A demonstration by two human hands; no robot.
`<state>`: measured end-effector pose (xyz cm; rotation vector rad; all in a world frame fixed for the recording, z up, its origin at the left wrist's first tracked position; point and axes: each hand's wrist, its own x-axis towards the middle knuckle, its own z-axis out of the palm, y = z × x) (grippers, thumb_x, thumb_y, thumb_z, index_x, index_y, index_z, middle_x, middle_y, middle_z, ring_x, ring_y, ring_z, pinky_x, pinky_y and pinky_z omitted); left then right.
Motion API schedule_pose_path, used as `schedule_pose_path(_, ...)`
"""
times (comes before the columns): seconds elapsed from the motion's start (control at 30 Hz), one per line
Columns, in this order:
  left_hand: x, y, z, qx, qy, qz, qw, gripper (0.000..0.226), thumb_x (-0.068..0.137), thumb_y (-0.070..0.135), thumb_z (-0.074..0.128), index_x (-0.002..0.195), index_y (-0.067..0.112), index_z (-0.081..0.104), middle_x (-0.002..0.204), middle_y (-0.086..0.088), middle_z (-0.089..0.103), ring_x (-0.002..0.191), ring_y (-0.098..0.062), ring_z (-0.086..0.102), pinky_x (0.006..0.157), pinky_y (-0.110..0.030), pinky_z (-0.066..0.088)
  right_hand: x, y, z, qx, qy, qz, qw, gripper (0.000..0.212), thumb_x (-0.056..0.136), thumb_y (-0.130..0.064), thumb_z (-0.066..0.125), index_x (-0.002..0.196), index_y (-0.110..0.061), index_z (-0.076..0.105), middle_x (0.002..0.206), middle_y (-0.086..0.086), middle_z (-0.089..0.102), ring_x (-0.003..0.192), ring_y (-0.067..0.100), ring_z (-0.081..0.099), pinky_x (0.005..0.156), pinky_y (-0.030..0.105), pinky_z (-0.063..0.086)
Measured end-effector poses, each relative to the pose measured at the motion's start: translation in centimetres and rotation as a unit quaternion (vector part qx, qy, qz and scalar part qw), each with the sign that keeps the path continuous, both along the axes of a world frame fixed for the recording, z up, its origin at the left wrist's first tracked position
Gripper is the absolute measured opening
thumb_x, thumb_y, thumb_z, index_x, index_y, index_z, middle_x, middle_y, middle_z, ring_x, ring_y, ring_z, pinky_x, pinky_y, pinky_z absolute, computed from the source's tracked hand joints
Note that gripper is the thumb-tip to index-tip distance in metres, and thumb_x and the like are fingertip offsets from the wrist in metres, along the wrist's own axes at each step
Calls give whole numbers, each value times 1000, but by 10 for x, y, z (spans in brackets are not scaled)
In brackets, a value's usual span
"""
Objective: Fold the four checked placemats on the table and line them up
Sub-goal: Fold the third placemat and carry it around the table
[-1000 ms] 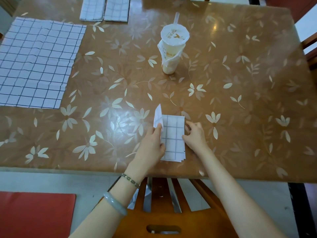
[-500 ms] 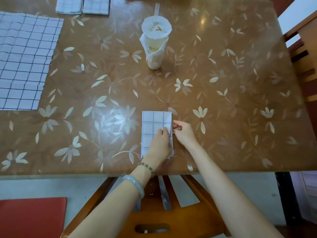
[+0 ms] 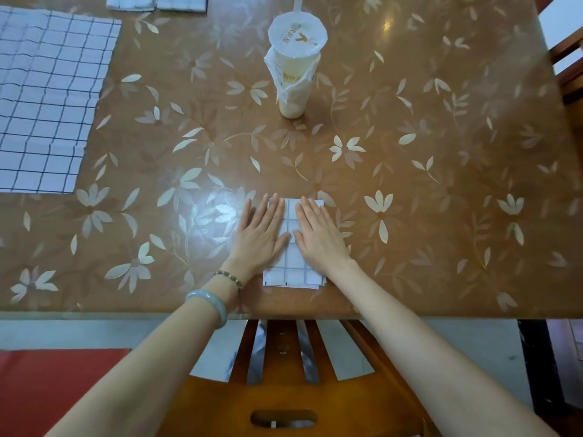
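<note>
A folded checked placemat [image 3: 291, 272] lies near the front edge of the brown flowered table [image 3: 441, 184]. My left hand [image 3: 260, 233] lies flat on its left half, fingers straight and partly on the table. My right hand [image 3: 318, 233] presses flat on its right half. An unfolded checked placemat [image 3: 47, 99] is spread at the far left. Two folded placemats [image 3: 132, 1] [image 3: 183, 3] lie side by side at the top edge, cut off by the frame.
A sealed drink cup [image 3: 295, 64] with a straw and a paper wrap stands at the table's middle back. A wooden chair back [image 3: 284, 389] is below the table's front edge. Another wooden chair [image 3: 568, 64] stands at the right. A red surface [image 3: 47, 389] lies at the lower left.
The last flap has been folded over, and both hands have gone from pinching the placemat's edge to lying flat on top of it.
</note>
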<state>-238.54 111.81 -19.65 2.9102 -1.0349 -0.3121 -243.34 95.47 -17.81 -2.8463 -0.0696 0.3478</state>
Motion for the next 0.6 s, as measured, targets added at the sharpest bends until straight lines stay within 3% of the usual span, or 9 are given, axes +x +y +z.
schedule_pose_path(0.1,2,-1,-8,18,13,2,1000,71,98,53,13,151,7,20,159,-10,20,148,-23,15,118,-51,6,1,-1,-10,-54,20,19,998,71,92,-44,-2,150,-4,7,159,14,3,147,23,-1,117,35,-9)
schedule_pose_path(0.2,2,0,-8,17,10,6,1000,74,98,56,9,152,8,20,159,-9,18,148,-22,12,119,-49,3,-1,-4,-14,-74,16,13,997,68,94,-47,0,150,-9,5,158,16,0,147,26,-3,117,38,-9)
schedule_pose_path(0.43,-4,14,-6,17,-16,-42,999,84,95,65,15,150,2,21,158,-14,18,148,-24,12,118,-52,10,-5,-9,-15,-119,11,-2,993,64,92,-54,-3,146,-22,-12,158,12,-9,147,25,-8,115,49,-14)
schedule_pose_path(0.6,-51,56,-8,-3,-33,-110,993,78,98,58,14,148,0,26,157,-17,19,147,-29,16,117,-53,14,-5,-9,-18,-124,-6,-3,992,64,94,-53,2,148,-20,-8,159,13,-4,147,26,-3,115,51,-11)
